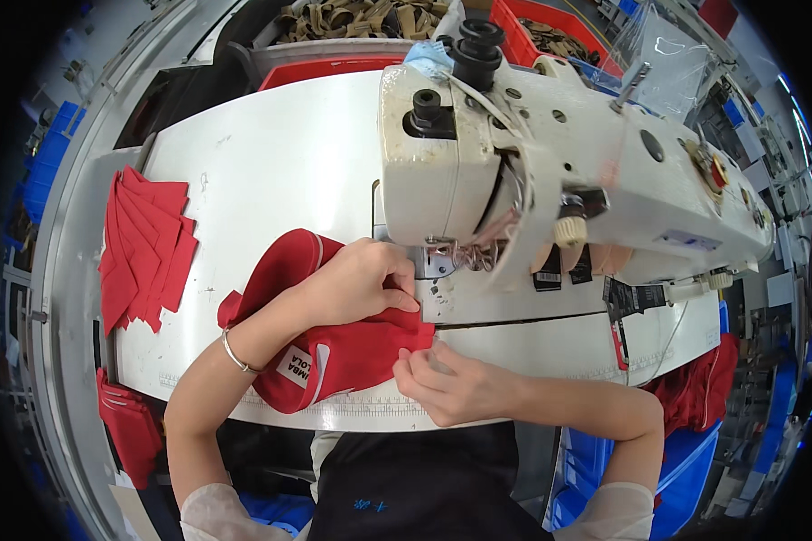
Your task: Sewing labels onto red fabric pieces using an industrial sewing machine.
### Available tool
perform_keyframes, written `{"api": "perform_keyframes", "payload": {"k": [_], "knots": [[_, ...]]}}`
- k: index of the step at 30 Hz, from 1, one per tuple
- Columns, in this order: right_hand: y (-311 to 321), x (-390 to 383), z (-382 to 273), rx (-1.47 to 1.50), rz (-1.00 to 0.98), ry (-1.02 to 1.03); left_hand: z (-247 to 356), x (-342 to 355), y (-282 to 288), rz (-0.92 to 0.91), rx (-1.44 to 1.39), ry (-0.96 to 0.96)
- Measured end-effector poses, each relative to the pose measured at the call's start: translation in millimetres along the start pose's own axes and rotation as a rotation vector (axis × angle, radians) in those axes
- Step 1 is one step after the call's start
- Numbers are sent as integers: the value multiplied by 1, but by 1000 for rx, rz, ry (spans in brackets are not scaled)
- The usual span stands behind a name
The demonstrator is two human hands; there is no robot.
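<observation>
A red fabric cap piece (290, 261) lies on the white sewing table (271, 153), just left of the needle area of a white industrial sewing machine (550, 153). My left hand (356, 284) presses down on top of the red fabric, fingers curled toward the presser foot (438, 257). My right hand (442, 383) pinches the fabric's near edge at the table's front, fingers closed on it. A white label (295, 368) shows on the fabric's lower part.
A fanned stack of red cut pieces (144, 248) lies at the table's left. More red fabric hangs at the lower left (128, 428) and in a blue bin (695, 451) at the right. Red crates (532, 27) with tan webbing stand behind the machine.
</observation>
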State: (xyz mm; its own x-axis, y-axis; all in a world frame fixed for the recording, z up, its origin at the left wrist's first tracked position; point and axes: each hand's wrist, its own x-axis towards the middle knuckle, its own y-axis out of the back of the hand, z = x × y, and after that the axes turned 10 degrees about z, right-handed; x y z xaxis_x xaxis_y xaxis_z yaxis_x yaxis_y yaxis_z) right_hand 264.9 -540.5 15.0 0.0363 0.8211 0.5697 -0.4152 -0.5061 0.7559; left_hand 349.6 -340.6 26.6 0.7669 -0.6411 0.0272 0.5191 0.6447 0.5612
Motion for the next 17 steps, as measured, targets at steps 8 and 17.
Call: {"api": "perform_keyframes", "payload": {"k": [8, 17], "knots": [[-12, -12, 2, 68, -13, -123, 3, 1, 3, 180, -36, 33], [-10, -17, 22, 100, -98, -117, -32, 2, -1, 325, -26, -90]]}}
